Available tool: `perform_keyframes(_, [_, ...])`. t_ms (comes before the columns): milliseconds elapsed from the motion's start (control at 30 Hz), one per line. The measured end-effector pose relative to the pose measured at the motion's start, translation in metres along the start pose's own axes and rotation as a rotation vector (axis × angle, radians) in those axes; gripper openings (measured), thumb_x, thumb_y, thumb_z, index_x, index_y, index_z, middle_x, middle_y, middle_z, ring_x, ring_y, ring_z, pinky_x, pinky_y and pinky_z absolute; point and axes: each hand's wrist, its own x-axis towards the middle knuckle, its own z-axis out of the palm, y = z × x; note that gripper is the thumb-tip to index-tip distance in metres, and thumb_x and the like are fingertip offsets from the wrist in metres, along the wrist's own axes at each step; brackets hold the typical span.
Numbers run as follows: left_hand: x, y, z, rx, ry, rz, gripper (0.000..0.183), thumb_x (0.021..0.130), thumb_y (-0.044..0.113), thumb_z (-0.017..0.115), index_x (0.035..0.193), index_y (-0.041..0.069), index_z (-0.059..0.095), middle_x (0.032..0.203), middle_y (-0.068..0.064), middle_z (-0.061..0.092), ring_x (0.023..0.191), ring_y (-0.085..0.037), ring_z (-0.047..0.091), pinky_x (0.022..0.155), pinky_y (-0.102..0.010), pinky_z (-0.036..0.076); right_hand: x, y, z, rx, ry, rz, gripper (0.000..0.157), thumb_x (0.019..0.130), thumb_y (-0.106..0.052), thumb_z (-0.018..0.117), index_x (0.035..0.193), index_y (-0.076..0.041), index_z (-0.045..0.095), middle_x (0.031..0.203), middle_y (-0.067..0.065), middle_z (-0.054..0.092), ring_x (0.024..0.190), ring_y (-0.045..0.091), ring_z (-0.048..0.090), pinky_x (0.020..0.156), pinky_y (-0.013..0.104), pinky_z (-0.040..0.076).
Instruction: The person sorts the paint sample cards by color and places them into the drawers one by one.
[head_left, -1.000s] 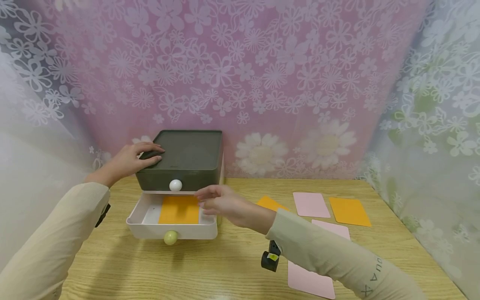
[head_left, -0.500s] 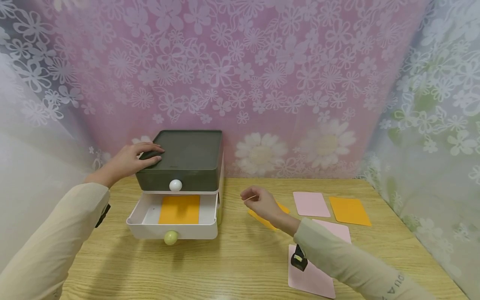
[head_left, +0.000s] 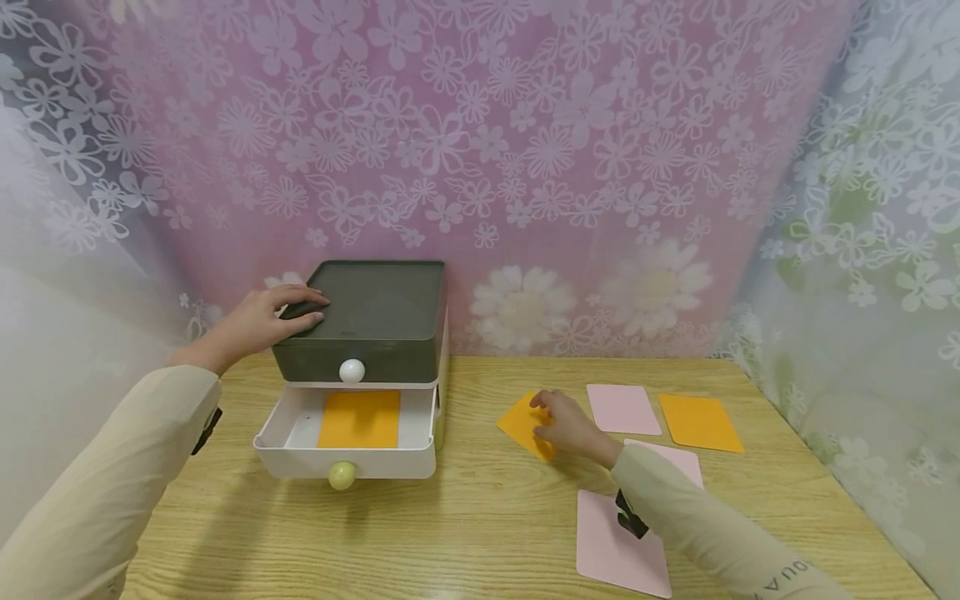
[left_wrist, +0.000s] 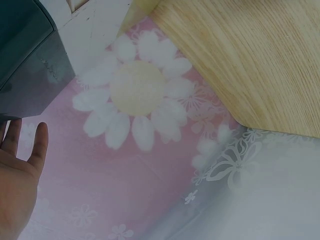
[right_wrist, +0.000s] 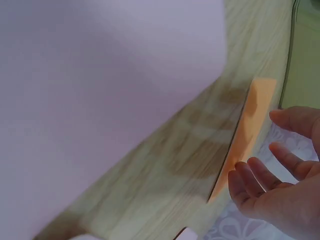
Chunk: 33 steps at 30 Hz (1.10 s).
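Fingers and thumb apart, the right hand is over the orange card, just right of the frame's lower centre; contact is unclear. At left, the left hand rests on the box, thumb spread.

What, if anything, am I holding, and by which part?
Nothing appears held: your right hand hangs over an orange card without pinching it; your left hand rests on the drawer box at its left edge.
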Motion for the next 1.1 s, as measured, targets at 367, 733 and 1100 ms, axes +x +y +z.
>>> perform_keyframes(367, [0.0, 0.0, 0.0, -0.013, 0.001, 0.004, 0.035, 0.09, 0.035, 0.056, 0.12, 0.017, 0.061, 0.132, -0.012, 0.051, 0.124, -0.035, 0.042, 0.1, -0.057, 0.033, -0.004, 0.006, -0.001, -0.14, -0.021, 0.14, 0.068, 0.072, -0.031, 0.078, 0.125, 0.0, 0.046, 0.125, 0.028, 0.044, 0.106, 0.046, 0.04, 0.081, 0.059, 0.039])
perform_keyframes(733, [0.0, -0.001, -0.001, -0.014, -0.005, 0.001, 0.035, 0.09, 0.037, 0.056, 0.12, 0.018, 0.061, 0.134, -0.012, 0.05, 0.126, -0.035, 0.04, 0.101, -0.057, 0.032, -0.003, 0.01, -0.002, -0.115, -0.032, 0.176, 0.07, 0.07, -0.03, 0.079, 0.126, -0.002, 0.046, 0.125, 0.027, 0.043, 0.107, 0.044, 0.038, 0.083, 0.057, 0.036])
perform_keyframes(1100, [-0.001, 0.001, 0.0, 0.002, 0.0, 0.003, 0.036, 0.09, 0.035, 0.056, 0.121, 0.017, 0.06, 0.133, -0.012, 0.05, 0.125, -0.035, 0.041, 0.101, -0.057, 0.032, 0.007, 0.008, -0.004, -0.059, -0.051, 0.258, 0.067, 0.064, -0.024, 0.084, 0.118, -0.007, 0.048, 0.118, 0.027, 0.041, 0.107, 0.043, 0.031, 0.08, 0.053, 0.032])
